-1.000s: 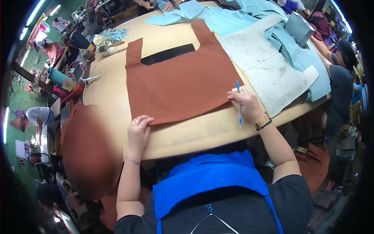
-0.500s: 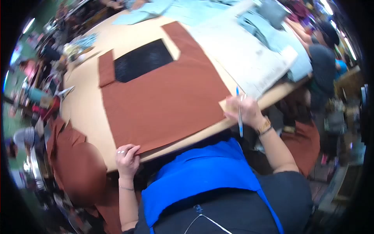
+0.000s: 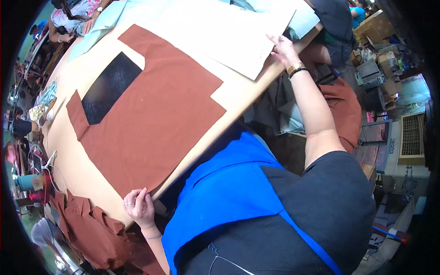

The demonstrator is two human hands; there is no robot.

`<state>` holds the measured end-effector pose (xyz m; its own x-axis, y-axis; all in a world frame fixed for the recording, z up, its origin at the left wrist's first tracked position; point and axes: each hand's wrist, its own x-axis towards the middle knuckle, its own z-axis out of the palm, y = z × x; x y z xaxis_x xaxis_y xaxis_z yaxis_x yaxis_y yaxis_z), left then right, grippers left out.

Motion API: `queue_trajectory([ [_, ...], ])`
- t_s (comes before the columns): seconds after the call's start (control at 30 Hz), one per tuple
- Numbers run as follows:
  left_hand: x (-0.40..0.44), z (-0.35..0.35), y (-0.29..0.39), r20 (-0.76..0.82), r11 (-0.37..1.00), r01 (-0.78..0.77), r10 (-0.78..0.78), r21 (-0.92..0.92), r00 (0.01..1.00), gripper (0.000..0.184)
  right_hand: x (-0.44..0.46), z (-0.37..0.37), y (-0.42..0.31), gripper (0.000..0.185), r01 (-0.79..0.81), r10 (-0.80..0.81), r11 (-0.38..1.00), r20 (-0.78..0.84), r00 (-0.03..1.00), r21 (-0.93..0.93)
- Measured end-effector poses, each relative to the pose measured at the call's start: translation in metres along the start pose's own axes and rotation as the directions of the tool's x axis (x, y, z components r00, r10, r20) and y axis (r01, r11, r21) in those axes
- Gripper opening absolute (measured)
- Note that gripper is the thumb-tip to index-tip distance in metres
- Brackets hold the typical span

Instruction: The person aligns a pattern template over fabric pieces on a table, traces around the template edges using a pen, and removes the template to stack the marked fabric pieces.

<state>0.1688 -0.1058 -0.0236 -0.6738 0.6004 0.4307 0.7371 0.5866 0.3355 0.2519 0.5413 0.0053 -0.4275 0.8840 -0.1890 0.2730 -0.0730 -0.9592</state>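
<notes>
A reddish-brown fabric piece (image 3: 151,110) lies flat on the table, with a cut-out at its far side and a notch on its right edge. In the cut-out rests a dark rectangular panel (image 3: 111,89). My left hand (image 3: 140,208) pinches the fabric's near corner at the table edge, thumb against fingers. My right hand (image 3: 286,51) is stretched far to the right, beside the edge of a large white sheet (image 3: 238,41). Its thumb and forefinger are apart, and no pen shows in it; its other fingers are partly hidden.
Light-blue fabric (image 3: 103,25) lies across the far side of the table (image 3: 62,137). More brown fabric (image 3: 87,229) hangs at the left, and another brown piece (image 3: 343,110) at the right. One person (image 3: 75,18) works across the table; another stands at upper right.
My right hand has left the brown fabric and moved up and right to the white sheet; the pen it held is out of sight. My left hand stays at the corner. The view has turned.
</notes>
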Motion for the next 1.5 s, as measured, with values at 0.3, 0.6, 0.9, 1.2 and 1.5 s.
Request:
queue_trajectory([
  [0.3, -0.008, -0.001, -0.017, -0.023, 0.999, -0.043, 0.044, 0.028, 0.999, 0.034, 0.015, 0.051, -0.053, 0.032, 0.704, -0.700, 0.710, -0.081, 0.710, 0.038],
  [0.6, 0.049, -0.023, -0.008, -0.215, 0.897, 0.227, -0.324, -0.379, 0.921, 0.019, -0.091, 0.068, -0.218, 0.026, 0.809, -0.830, 0.556, 0.187, 0.526, 0.191],
  [0.9, 0.173, -0.009, -0.028, 0.141, 0.158, 0.277, -0.572, -0.948, 0.808, 0.080, -0.157, 0.120, -0.264, 0.038, 0.489, -0.717, 0.697, 0.493, 0.492, 0.525],
  [1.2, 0.129, -0.001, -0.069, 0.225, -0.029, 0.254, -0.567, -0.967, 0.792, 0.074, -0.139, 0.157, -0.180, 0.052, 0.467, -0.548, 0.828, 0.620, 0.562, 0.309],
  [1.5, 0.056, -0.019, -0.066, -0.061, 0.742, 0.614, -0.649, -0.271, 0.758, 0.054, -0.097, 0.188, -0.021, 0.053, 0.238, -0.225, 0.967, 0.732, 0.643, 0.089],
])
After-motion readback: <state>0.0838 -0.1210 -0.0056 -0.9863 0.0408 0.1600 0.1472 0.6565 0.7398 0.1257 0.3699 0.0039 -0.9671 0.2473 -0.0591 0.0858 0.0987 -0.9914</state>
